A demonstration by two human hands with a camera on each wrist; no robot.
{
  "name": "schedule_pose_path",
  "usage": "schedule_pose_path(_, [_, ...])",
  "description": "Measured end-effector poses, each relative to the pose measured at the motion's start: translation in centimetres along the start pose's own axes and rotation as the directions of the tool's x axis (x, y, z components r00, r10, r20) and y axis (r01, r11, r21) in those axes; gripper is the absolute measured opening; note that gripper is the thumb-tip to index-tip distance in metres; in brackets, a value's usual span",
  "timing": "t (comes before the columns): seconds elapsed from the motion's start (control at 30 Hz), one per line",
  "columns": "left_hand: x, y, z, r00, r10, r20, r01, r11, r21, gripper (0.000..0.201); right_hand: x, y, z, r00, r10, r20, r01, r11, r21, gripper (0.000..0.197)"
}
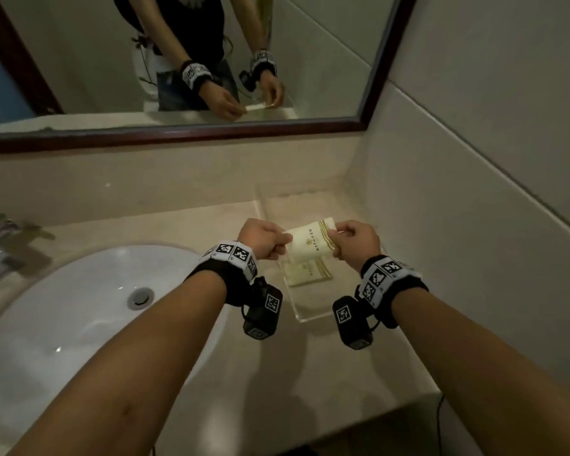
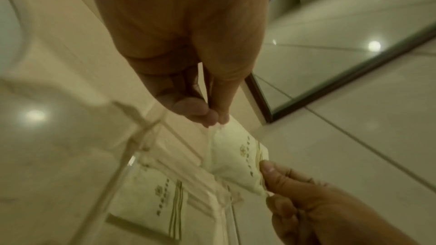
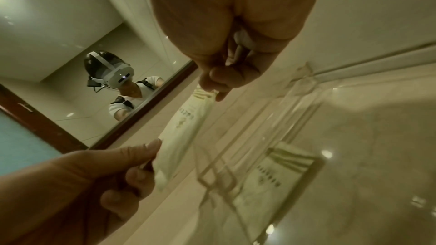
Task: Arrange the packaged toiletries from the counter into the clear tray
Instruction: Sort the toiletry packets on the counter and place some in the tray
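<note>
Both hands hold one cream toiletry packet [image 1: 311,241] with gold stripes above the clear tray [image 1: 313,315]. My left hand [image 1: 270,240] pinches its left end. My right hand [image 1: 349,240] pinches the striped right end. In the left wrist view the left hand [image 2: 213,118] grips the held packet [image 2: 238,157] and the right hand [image 2: 276,176] takes its far end. The right wrist view shows the right hand [image 3: 213,88] on the same packet [image 3: 184,133]. A second packet [image 1: 308,273] lies flat inside the tray [image 2: 141,133], also seen as the lying packet [image 3: 266,176].
A white sink basin [image 1: 89,311] with its drain [image 1: 141,297] lies left of the tray. A chrome tap [image 1: 4,238] is at far left. A framed mirror [image 1: 185,60] hangs on the back wall; a tiled wall [image 1: 474,192] closes the right side.
</note>
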State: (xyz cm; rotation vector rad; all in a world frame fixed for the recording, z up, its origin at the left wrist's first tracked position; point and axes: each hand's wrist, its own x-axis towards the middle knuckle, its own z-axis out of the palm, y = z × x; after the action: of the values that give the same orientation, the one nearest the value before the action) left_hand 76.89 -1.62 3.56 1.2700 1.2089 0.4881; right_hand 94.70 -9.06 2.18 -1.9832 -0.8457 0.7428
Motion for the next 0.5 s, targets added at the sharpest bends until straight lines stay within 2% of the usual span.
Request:
schedule_pose_path(0.2, [2.6, 0.5, 6.8, 0.999, 0.008, -0.048, 0.002, 0.977, 0.212, 0.007, 3.1, 4.0, -4.6, 0.991, 0.132, -0.031, -0.132, 0.991, -0.026, 0.025])
schedule_pose_path(0.4, [5.2, -0.1, 10.6, 0.997, -0.05, -0.066, 0.07, 0.934, 0.352, 0.014, 4.9, 6.8, -4.9, 0.978, 0.181, -0.104, -0.199, 0.96, -0.199, 0.02])
schedule_pose_path(0.5, [6.2, -1.4, 12.2, 0.996, -0.064, -0.065, 0.087, 0.882, 0.464, 0.017, 5.5, 8.0, -4.9, 0.972, 0.21, -0.106, -0.233, 0.919, -0.319, 0.021])
